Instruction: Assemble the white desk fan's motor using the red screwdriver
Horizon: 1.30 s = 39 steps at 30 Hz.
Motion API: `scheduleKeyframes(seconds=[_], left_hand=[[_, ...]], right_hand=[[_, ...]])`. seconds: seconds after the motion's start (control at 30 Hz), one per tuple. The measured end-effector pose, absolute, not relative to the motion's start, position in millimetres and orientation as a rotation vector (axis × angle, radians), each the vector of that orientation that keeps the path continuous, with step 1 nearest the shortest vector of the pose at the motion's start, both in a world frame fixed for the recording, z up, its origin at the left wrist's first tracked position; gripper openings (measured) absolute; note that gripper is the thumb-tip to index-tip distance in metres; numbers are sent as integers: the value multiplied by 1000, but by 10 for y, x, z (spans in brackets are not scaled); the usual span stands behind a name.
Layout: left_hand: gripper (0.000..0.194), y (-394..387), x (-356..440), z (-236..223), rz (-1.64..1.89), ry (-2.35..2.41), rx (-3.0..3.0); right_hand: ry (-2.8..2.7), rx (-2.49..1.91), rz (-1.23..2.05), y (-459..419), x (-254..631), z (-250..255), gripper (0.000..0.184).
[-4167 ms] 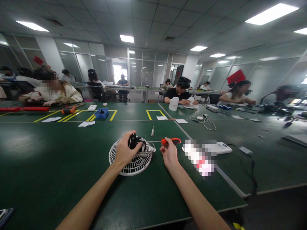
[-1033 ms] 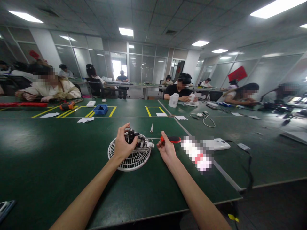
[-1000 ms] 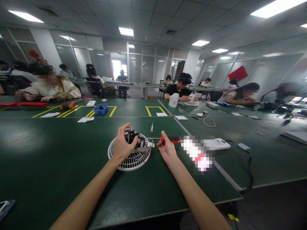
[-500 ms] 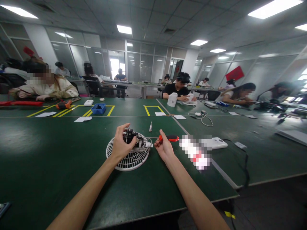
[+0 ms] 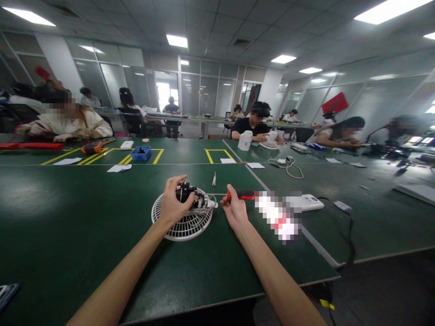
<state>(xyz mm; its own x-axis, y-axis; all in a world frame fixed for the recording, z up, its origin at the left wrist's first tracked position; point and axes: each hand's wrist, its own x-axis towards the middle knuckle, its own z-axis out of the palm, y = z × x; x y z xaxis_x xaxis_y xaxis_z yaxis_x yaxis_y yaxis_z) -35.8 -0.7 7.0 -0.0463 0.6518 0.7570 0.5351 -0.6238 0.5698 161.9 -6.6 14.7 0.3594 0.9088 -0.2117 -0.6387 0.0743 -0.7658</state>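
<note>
A round white fan grille [image 5: 185, 232] lies on the green table, with a black fan motor [image 5: 184, 192] and bundled pale wires on top. My left hand [image 5: 174, 203] is closed around the motor from the left, thumb at its right side. To the right, my right hand [image 5: 234, 209] grips a screwdriver [image 5: 246, 194] by its red and black handle. The screwdriver lies level, its shaft pointing left to the motor parts; whether the tip touches a screw is too small to tell. Just beyond the grille is a small pale pointed piece [image 5: 214, 179].
A white device [image 5: 307, 202] with a black cord lies to the right, beside a blurred-out patch. Farther back are a blue bin [image 5: 141, 153], paper slips [image 5: 119, 168], a white cable [image 5: 295, 168] and an orange-black tool [image 5: 91, 148]. Several people sit around the tables.
The view has shifted very slightly. Both hands keep their places on the motor and the screwdriver; the handle shows at a marginally different angle.
</note>
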Motion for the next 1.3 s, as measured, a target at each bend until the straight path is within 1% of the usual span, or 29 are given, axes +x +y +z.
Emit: scheduleKeyframes(seconds=[0.27,0.5,0.73,0.83,1.07,1.3], left_hand=[[55,6,-362,49,1801,1301,2069],[58,4,-357,42,1821,1304,2048],[61,3,-339,43,1813,1307,2022],[59,0,-335,41,1816,1310,2041],[57,-6,-324,52,1821,1317,2046],[59,22,-338,23,1827,1308,2045]], right_hand=[[-330,-806,1226,-59,1657,160,39],[-315,-742,1264,-88,1693,244,26],[-309,-743,1271,-95,1683,212,21],[-288,-788,1242,-94,1661,187,21],[-337,-893,1173,-94,1655,158,31],[-375,-944,1108,-90,1669,135,33]])
